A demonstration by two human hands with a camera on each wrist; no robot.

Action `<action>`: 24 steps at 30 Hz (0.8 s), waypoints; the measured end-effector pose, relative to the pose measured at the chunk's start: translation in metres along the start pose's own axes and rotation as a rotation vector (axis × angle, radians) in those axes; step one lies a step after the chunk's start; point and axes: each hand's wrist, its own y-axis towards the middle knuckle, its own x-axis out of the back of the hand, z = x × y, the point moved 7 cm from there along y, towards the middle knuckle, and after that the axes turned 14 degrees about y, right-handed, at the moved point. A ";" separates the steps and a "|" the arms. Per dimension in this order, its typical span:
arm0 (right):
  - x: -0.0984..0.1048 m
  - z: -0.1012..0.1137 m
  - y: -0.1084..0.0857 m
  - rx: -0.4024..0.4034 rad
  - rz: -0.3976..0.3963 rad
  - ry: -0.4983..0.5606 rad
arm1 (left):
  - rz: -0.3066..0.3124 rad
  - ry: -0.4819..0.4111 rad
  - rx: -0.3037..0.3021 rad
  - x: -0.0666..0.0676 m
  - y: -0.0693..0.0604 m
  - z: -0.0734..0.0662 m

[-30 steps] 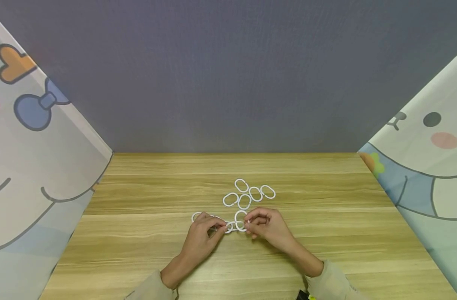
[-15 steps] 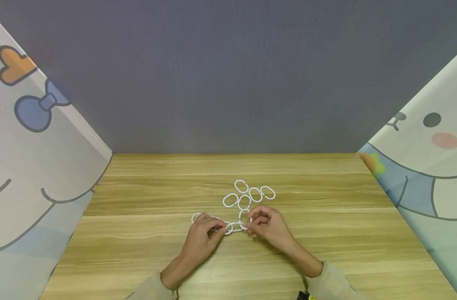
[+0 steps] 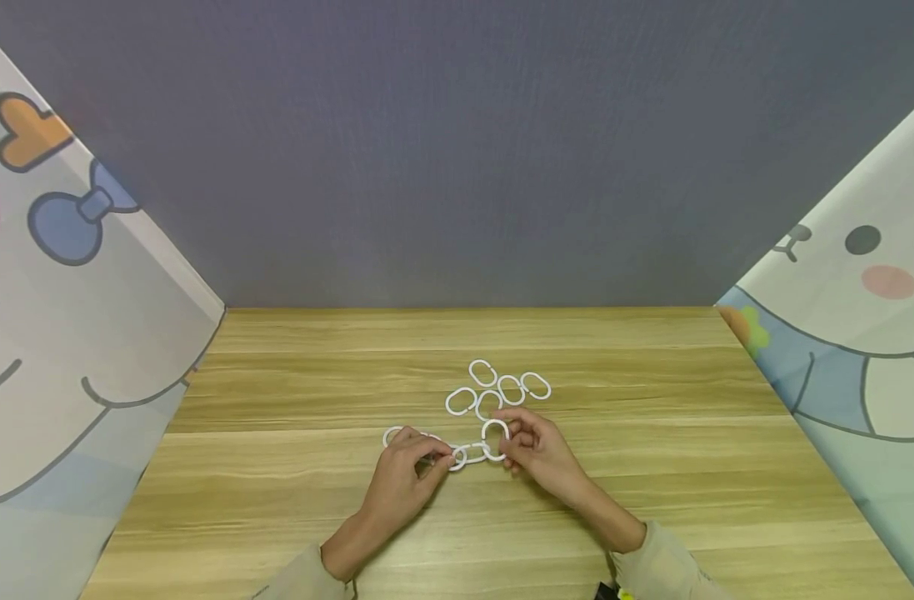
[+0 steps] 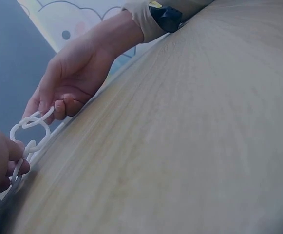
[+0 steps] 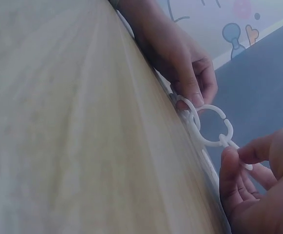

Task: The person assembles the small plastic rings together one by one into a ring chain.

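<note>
My left hand (image 3: 406, 477) pinches a white plastic chain link (image 3: 457, 469) between thumb and forefinger. Part of the chain runs left beneath this hand, which covers much of it, and a pale link (image 3: 387, 434) emerges beyond the knuckles. Between my hands, an oval link (image 5: 207, 142) hooks through the left-held one; a small split shows in its side. My right hand (image 3: 541, 452) grips the end link (image 3: 494, 422) by its right side, thumb against forefinger. In the right wrist view, that end link passes through the oval one.
Just beyond my hands, several loose white links lie close together on the wooden table (image 3: 314, 367), including an oval one (image 3: 447, 403) at the left of the group. A grey wall (image 3: 457, 167) rises behind the table, with cartoon-printed panels on both sides.
My right hand has shifted slightly to the right with its link, which now overlaps less of the oval link between my hands. The left hand has stayed in place.
</note>
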 end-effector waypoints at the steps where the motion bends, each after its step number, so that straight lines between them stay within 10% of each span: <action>1: 0.001 -0.001 0.000 -0.008 -0.014 0.002 | 0.001 0.001 0.001 0.000 0.000 0.000; 9: 0.010 -0.001 -0.001 -0.039 -0.172 -0.026 | -0.001 0.005 0.010 0.001 0.000 0.000; 24: 0.013 0.004 -0.002 0.059 -0.198 -0.069 | -0.014 0.009 0.077 0.002 0.000 0.005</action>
